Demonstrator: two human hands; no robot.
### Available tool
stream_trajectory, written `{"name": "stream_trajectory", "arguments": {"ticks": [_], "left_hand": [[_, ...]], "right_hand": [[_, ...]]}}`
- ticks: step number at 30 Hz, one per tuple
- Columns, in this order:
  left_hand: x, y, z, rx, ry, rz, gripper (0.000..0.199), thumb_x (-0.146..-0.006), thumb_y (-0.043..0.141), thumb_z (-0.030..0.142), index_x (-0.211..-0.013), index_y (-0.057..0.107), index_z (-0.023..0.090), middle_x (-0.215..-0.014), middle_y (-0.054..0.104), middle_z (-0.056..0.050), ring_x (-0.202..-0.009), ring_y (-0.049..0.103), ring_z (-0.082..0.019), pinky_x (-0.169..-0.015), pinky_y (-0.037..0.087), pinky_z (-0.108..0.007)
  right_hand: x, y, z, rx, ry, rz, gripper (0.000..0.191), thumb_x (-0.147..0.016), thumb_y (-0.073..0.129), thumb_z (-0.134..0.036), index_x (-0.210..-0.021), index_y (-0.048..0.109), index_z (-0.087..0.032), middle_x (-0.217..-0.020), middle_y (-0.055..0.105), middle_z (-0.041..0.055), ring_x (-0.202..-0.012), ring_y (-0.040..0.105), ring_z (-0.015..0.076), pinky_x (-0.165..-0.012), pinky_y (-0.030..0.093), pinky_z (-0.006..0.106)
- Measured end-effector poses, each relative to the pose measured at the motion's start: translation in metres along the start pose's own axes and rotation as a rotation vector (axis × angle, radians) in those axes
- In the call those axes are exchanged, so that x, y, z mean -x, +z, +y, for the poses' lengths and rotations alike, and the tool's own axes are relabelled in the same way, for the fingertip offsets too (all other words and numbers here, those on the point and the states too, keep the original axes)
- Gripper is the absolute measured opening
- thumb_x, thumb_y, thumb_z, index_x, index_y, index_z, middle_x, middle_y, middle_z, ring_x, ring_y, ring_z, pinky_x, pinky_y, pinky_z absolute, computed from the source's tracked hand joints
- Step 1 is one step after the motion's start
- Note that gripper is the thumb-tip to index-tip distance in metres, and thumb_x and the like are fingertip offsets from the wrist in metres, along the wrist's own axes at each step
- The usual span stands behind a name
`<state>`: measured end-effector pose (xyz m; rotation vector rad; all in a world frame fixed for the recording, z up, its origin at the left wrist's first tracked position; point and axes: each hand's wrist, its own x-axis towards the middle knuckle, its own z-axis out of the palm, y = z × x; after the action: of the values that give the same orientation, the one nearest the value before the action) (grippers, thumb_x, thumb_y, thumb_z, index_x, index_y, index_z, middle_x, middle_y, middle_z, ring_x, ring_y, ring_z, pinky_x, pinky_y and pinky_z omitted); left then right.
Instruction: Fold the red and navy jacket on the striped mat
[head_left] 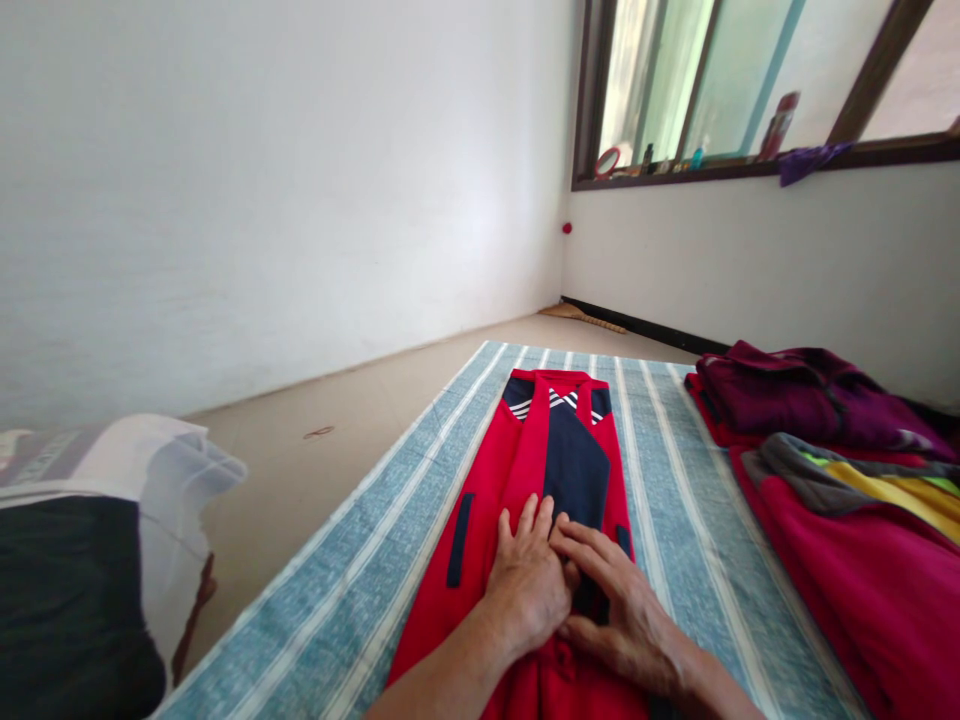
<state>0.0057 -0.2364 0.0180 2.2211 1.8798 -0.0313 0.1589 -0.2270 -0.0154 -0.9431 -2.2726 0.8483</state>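
A red and navy jacket (495,520) with white stripes near its collar lies folded into a long narrow shape on the striped blue cloth (375,560). My left hand (529,585) rests flat on the middle of it, fingers spread. Just to the right, my right hand (622,605) touches the same jacket, its fingers stretched forward beside the left hand and its thumb apart from them. Some fabric is bunched below the hands. My wrists and forearms hide part of the jacket's near end.
Several folded garments lie at the right, among them a purple jacket (810,400) and a pink-red garment (862,590). At the left are a dark cloth (75,600) and a whitish sheer item (172,470). A broom (585,316) lies by the wall corner. Small items line the windowsill.
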Motion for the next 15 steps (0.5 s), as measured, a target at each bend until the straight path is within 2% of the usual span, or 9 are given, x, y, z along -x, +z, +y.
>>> {"name": "stream_trajectory", "arguments": {"ticks": [15], "left_hand": [[0.0003, -0.0027, 0.0006, -0.020, 0.003, -0.011, 0.057, -0.091, 0.029, 0.038, -0.144, 0.034, 0.018, -0.154, 0.022, -0.009, -0.143, 0.014, -0.027, -0.113, 0.012, -0.056]], "right_hand": [[-0.0001, 0.0002, 0.0003, -0.004, -0.036, 0.023, 0.065, -0.072, 0.067, -0.026, -0.134, 0.048, -0.023, -0.144, 0.039, 0.0118, -0.133, 0.036, 0.0283, -0.108, 0.033, 0.047]]}}
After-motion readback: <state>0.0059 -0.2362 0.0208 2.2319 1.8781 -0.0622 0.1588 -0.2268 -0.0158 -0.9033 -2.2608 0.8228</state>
